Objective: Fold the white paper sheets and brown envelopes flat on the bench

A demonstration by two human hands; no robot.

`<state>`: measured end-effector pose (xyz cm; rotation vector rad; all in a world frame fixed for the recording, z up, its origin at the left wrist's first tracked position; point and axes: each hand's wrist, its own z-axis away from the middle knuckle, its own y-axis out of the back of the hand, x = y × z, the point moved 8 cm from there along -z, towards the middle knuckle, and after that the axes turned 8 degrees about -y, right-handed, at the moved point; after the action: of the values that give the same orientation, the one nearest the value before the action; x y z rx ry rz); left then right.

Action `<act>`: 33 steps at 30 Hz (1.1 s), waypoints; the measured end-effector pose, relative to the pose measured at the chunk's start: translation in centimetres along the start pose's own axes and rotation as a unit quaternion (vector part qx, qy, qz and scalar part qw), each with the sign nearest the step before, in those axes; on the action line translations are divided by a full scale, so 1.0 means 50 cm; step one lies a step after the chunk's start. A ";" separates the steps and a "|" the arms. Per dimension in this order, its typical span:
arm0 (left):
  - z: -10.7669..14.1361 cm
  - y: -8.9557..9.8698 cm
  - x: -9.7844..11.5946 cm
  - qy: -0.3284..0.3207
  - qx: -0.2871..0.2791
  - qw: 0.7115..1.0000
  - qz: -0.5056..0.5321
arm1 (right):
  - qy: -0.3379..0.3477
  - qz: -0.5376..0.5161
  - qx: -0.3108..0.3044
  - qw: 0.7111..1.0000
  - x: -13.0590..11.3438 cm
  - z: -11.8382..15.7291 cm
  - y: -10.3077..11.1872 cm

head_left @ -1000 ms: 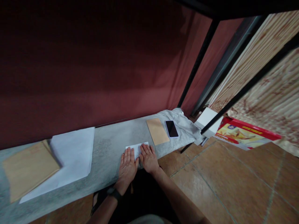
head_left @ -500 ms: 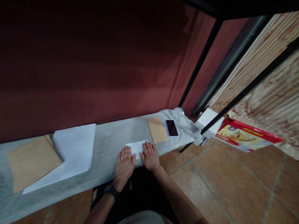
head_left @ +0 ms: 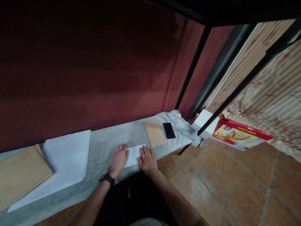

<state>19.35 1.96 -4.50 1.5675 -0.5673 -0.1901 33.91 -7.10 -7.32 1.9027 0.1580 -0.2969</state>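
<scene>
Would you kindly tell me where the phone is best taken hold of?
I'd probably take the phone by its right long edge, coming from the right: it lies flat, screen up, with bare grey cloth beside that edge, while the small brown paper lies close to its left.

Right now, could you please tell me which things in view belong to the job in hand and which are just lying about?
Job in hand:
- small white paper, left hand and right hand at its edges
- probably white sheets, brown paper stack, small brown paper

Apparently lying about:
- phone
- white box
- red-edged carton
</scene>
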 end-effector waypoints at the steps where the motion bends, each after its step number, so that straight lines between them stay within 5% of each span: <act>1: -0.013 -0.001 -0.007 0.002 -0.014 1.000 0.008 | 0.000 0.000 0.003 1.000 0.000 0.000 0.000; 8: -0.071 -0.011 -0.036 0.004 -0.075 0.995 0.062 | -0.001 0.000 0.006 1.000 -0.002 0.000 0.003; 15: -0.066 0.009 -0.025 -0.014 -0.085 0.989 0.119 | -0.018 -0.067 0.019 0.997 0.011 -0.008 0.022; 20: -0.045 0.101 0.005 -0.081 0.021 0.964 0.251 | -0.078 -0.168 0.094 0.978 0.043 -0.061 0.103; 24: 0.003 0.141 0.015 -0.129 0.119 0.949 0.262 | -0.023 -0.193 0.077 0.978 0.029 -0.098 0.145; 33: 0.117 -0.027 0.007 -0.162 0.054 0.968 0.185 | 0.058 -0.132 -0.042 0.989 0.026 0.010 0.064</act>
<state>17.33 -3.41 -6.29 1.5139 -1.1319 -0.1326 35.88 -8.73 -4.97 1.8150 0.4965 -0.3525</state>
